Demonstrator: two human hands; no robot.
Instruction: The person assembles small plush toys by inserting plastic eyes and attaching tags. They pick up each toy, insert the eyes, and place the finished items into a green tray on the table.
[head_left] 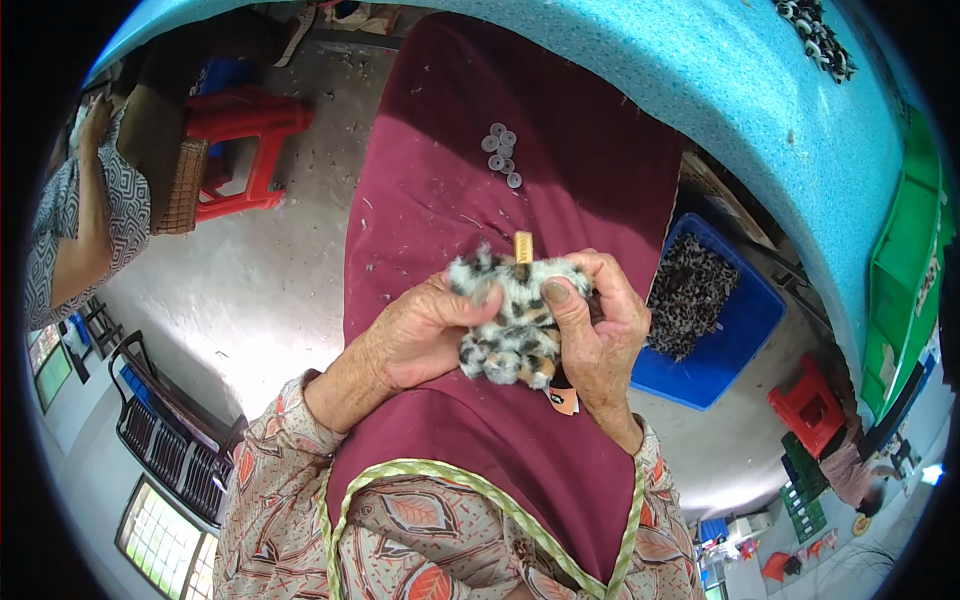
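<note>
Over my lap I hold a small spotted plush piece, white with black and tan patches, between both hands. My left hand is closed on its left side, with the thumb pressed on the fur. On the other side my right hand grips the upper right part, its thumb on top and the fingers mostly hidden behind. A small tan tag sticks up from the top edge. An orange and white label hangs below, near my right wrist. Several translucent plastic discs lie on the maroon apron beyond my hands.
A blue bin with a heap of spotted fur pieces stands at the right. The blue tabletop curves across the far side, with a green tray at its right. A red stool and another person are at the left.
</note>
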